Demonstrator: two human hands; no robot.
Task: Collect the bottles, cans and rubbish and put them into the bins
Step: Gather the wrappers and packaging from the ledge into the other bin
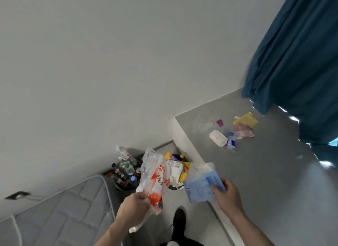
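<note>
The left hand (134, 206) is closed on the lower part of a clear plastic bag with red print (155, 179), held in the air just in front of the two bins. The right hand (227, 194) has its fingers (218, 188) clamped on the edge of a blue plastic packet (199, 188), held beside the near corner of the raised grey platform (265, 172).

The bottle bin (126, 172) stands against the wall, next to the mattress (60, 212), and is heaped with bottles and cans. The rubbish bin (178, 169) stands between it and the platform's side, and is filled to the rim with wrappers.

Handling, as judged:
- Both held items are thin film: light, soft, limp, somewhat slippery. A pinch on a gathered fold should hold better than a flat grip.
- Both are likely to spring back open on a full bin; they may need pressing down.

Remaining on the platform, towards its far edge near the blue curtain (296, 62):
- A water bottle (231, 141), lying down: light, stiff; best gripped around the body.
- A white box (217, 137), touching the bottle or just beside it: rigid; take it by opposite sides.
- A yellow packet (247, 120), pink wrappers (244, 133) and a small purple wrapper (219, 122): soft; pinch at an edge.
</note>
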